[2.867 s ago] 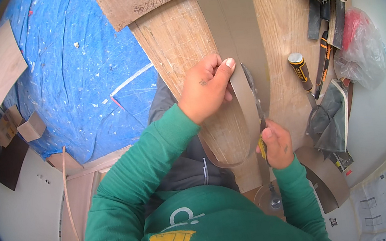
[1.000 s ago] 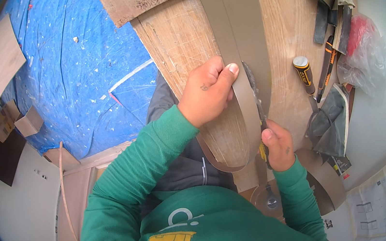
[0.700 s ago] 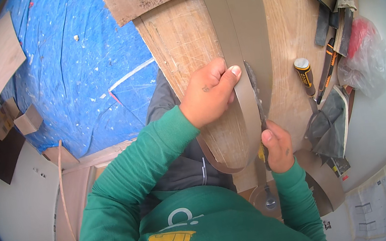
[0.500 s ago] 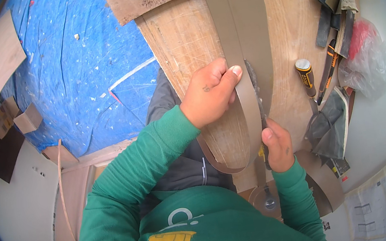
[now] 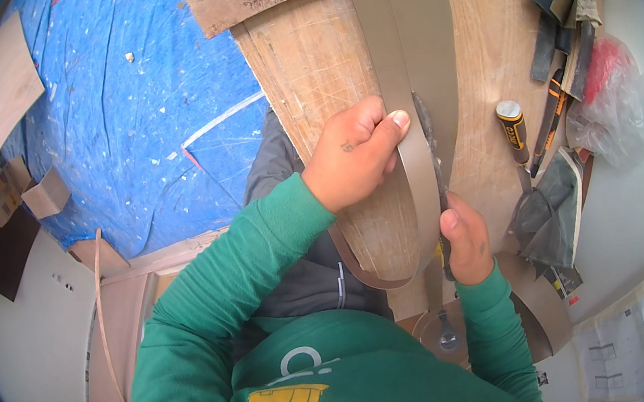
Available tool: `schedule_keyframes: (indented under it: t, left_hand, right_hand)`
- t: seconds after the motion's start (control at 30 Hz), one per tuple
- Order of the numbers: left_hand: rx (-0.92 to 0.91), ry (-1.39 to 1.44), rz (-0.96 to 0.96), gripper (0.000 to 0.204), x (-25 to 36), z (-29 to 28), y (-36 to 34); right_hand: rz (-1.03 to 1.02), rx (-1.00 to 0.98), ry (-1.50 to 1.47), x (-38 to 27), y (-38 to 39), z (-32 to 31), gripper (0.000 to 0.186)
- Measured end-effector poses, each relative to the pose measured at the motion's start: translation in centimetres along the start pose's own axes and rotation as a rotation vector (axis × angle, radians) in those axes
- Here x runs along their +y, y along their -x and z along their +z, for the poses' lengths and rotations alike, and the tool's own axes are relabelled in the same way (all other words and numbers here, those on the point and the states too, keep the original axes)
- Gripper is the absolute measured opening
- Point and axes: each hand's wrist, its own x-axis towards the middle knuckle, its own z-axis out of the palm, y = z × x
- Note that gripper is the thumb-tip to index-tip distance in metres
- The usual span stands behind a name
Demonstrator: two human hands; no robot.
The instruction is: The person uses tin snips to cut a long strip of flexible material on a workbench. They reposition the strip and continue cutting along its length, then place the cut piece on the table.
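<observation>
My left hand is closed, thumb and fingers pinching a narrow grey-brown strip. From there the strip loops down toward me and curls round to the left below a worn wooden board. A wider sheet of the same colour lies along the board, right of the strip. My right hand grips a dark, worn knife, its long blade pointing away from me between strip and sheet. Its handle is mostly hidden by the fingers.
At the right lie a black-and-yellow tube, an orange-and-black cutter, dark grey scraps and a clear plastic bag. A blue tarp covers the floor at the left, beside small cardboard boxes.
The view has shifted slightly, with the board and sheet a little farther right. The knife's tip sits slightly farther up along the strip. Both hands keep their grips.
</observation>
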Motion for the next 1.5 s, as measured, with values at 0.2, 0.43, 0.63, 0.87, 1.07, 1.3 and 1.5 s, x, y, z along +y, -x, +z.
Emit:
schedule_keyframes:
  t: [0.2,0.43,0.63,0.87,1.07,1.3,1.5]
  left_hand:
    - [-0.006,-0.026,0.007,0.033,0.0,-0.2,0.0]
    - [-0.009,-0.010,0.024,0.031,-0.2,-0.1,0.0]
    - [0.077,0.022,0.052,0.033,1.1,-0.3,-0.6]
    - [0.098,-0.203,0.172,0.036,1.1,-0.9,-0.7]
    - [0.063,-0.188,0.203,0.033,0.5,-1.1,-0.8]
    - [0.058,-0.186,0.191,0.034,0.5,-1.1,-0.9]
    - [0.047,-0.170,0.159,0.034,0.8,-1.2,-0.7]
  right_hand:
    - [-0.011,0.006,-0.008,-0.3,-0.1,0.3,0.053]
    - [0.013,0.014,-0.040,0.2,0.1,0.0,0.051]
    - [-0.006,0.010,-0.047,-0.4,0.2,-0.2,0.054]
    - [0.025,-0.034,-0.034,-1.1,0.4,-0.3,0.054]
    - [0.024,-0.025,-0.030,-1.7,0.1,-0.1,0.054]
    - [0.005,-0.013,-0.020,-1.5,0.1,-0.2,0.052]
    - [0.008,-0.017,-0.038,-1.4,0.0,-0.3,0.051]
